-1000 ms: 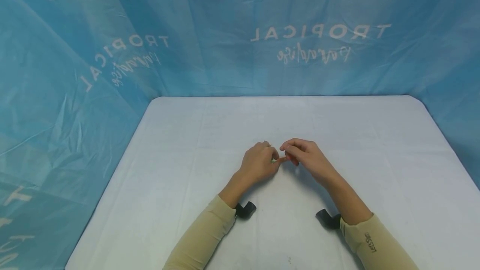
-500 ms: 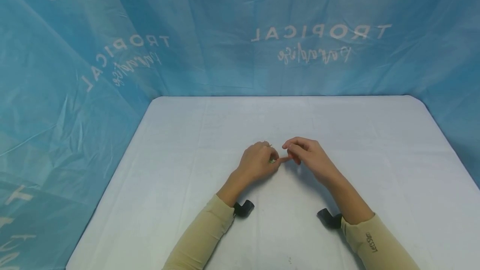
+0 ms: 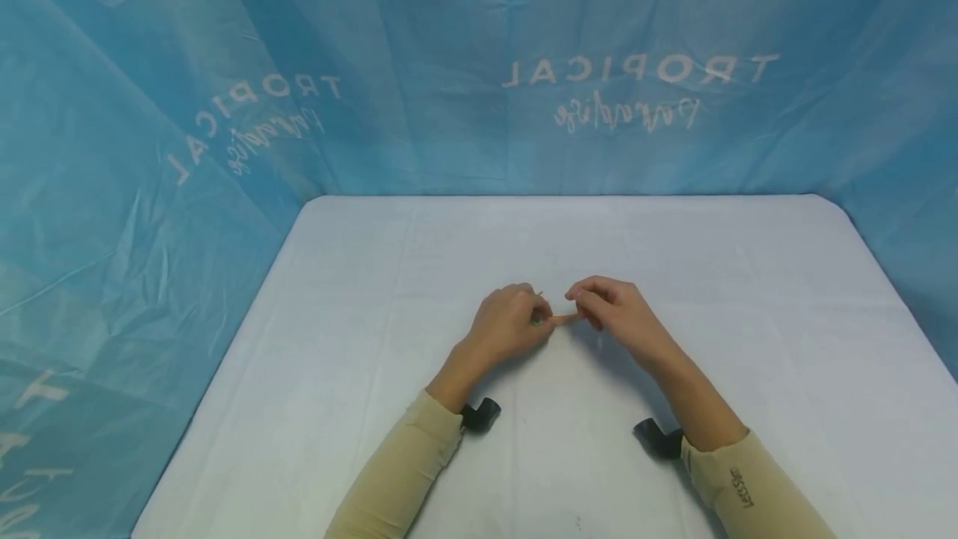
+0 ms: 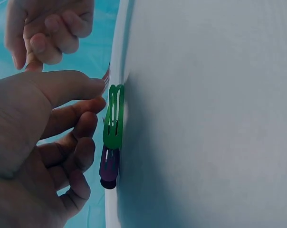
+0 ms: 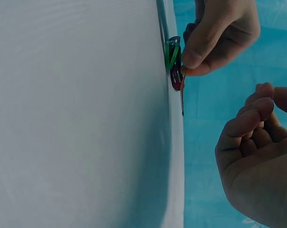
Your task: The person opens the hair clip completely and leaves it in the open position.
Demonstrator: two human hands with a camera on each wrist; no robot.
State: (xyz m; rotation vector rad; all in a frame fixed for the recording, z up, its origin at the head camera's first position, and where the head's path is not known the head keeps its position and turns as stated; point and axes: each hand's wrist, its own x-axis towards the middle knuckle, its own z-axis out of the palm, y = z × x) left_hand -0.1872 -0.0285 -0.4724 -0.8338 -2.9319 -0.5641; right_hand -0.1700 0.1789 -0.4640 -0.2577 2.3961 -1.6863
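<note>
Between thumb and fingertips my left hand [image 3: 509, 323] pinches a thin brownish-orange hair clip [image 3: 566, 318], which sticks out to the right. In the left wrist view a green snap hair clip [image 4: 113, 118] and a purple hair clip [image 4: 109, 164] sit close together by those fingertips. Whether they rest on the table or hang from the hand I cannot tell. My right hand [image 3: 609, 310] is raised near the orange clip's far end. Its fingers are loosely curled with the thumb close to the index, and nothing shows in them; the right wrist view puts it apart from the clips.
A white-covered table [image 3: 359, 339] lies under both hands. Blue curtains [image 3: 449, 23] with pale mirrored lettering rise behind it and along its sides. Black wrist mounts [image 3: 481, 415] stick out inward from both olive sleeves [image 3: 400, 472].
My left hand has shifted slightly left and toward me, my right hand slightly right. The gap between them is a little wider and more of the orange clip shows.
</note>
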